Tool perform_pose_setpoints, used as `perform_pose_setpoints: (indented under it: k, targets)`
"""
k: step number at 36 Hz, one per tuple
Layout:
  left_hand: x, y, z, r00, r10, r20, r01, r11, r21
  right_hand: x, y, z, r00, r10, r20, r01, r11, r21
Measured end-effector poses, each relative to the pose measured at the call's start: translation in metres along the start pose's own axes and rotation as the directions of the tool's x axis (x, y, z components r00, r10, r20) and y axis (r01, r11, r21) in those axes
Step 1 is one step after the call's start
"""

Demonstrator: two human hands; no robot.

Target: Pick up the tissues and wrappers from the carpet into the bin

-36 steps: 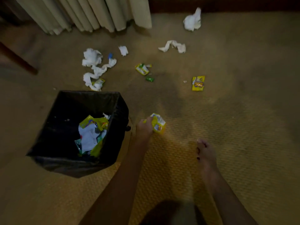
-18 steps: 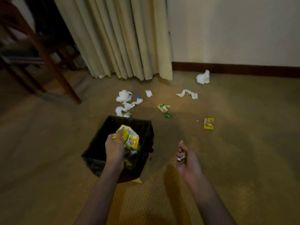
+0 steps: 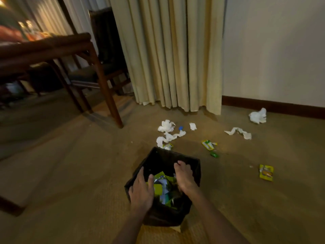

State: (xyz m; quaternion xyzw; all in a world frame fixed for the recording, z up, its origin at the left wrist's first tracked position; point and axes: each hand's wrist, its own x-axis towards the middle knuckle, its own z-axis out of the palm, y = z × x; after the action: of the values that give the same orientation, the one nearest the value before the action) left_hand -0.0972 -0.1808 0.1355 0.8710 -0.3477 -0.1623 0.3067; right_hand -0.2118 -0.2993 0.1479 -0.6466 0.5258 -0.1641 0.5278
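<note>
Now that both your hands are over the bin (image 3: pixel 195 166), the yellow wrapper you held half a second ago is no longer in your grip; it seems to lie inside with the other wrappers. Your left hand (image 3: pixel 141 189) hangs over the near-left rim with fingers apart and empty. Your right hand (image 3: pixel 184 176) is over the right side, fingers loosely curled; I cannot tell if it holds something. On the carpet (image 3: pixel 70 173) remain the tissues (image 3: pixel 166 126) behind the bin, a small green wrapper (image 3: pixel 208 144), a tissue strip (image 3: pixel 239 132) and a yellow wrapper (image 3: pixel 266 172), so the task is not finished.

Black bin (image 3: pixel 154 161), white tissues (image 3: pixel 166 126), yellow wrapper (image 3: pixel 266 172), cream curtain (image 3: pixel 172 53)
</note>
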Motion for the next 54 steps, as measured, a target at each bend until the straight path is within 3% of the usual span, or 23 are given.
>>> perform_pose_setpoints:
  k: [3, 6, 10, 12, 16, 19, 22, 30, 36, 46, 51, 54]
  targets:
    - [0.004, 0.004, 0.001, 0.995, -0.09, -0.038, 0.081, 0.979, -0.185, -0.001, 0.002, 0.0, 0.997, -0.009, 0.076, -0.002, 0.991, 0.135]
    - [0.011, 0.016, -0.003, 0.983, -0.185, -0.012, 0.174, 0.942, -0.288, -0.005, 0.009, -0.003, 0.998, -0.033, 0.055, 0.02, 0.975, 0.22]
    - [0.023, 0.037, -0.014, 0.923, -0.383, 0.046, 0.344, 0.764, -0.545, -0.007, 0.015, -0.01, 0.999, -0.046, 0.001, 0.043, 0.948, 0.316]
    - [0.025, 0.04, -0.016, 0.912, -0.409, 0.045, 0.351, 0.718, -0.601, -0.007, 0.018, -0.013, 0.997, -0.064, -0.046, 0.075, 0.944, 0.323]
    - [0.017, 0.034, -0.01, 0.959, -0.281, 0.028, 0.238, 0.752, -0.614, -0.014, 0.023, -0.019, 0.985, -0.095, -0.147, 0.14, 0.931, 0.337]
    - [0.009, 0.024, -0.002, 0.989, -0.146, 0.038, 0.145, 0.851, -0.506, -0.017, 0.021, -0.021, 0.976, -0.094, -0.197, 0.153, 0.937, 0.314]
    - [0.002, 0.025, 0.002, 0.994, -0.111, -0.012, 0.098, 0.915, -0.392, -0.021, 0.016, -0.025, 0.963, -0.112, -0.247, 0.166, 0.963, 0.212]
    - [-0.01, 0.053, 0.0, 0.988, 0.043, -0.148, -0.09, 0.942, -0.325, -0.024, 0.009, -0.045, 0.949, -0.097, -0.301, 0.182, 0.946, 0.267]
    - [0.001, 0.078, 0.013, 0.996, 0.063, 0.062, -0.039, 0.941, -0.336, -0.031, 0.026, -0.078, 0.92, -0.141, -0.366, 0.255, 0.924, 0.286]
    - [0.006, 0.177, 0.096, 0.952, 0.197, 0.234, -0.078, 0.895, -0.439, 0.003, 0.117, -0.172, 0.803, -0.04, -0.595, 0.209, 0.953, 0.218]
    - [0.01, 0.199, 0.189, 0.9, 0.089, 0.426, 0.162, 0.84, -0.518, 0.028, 0.179, -0.207, 0.792, 0.041, -0.61, 0.105, 0.974, 0.201]
    - [0.007, 0.192, 0.249, 0.881, 0.032, 0.473, 0.214, 0.863, -0.457, 0.037, 0.21, -0.216, 0.789, 0.094, -0.607, 0.033, 0.98, 0.195]
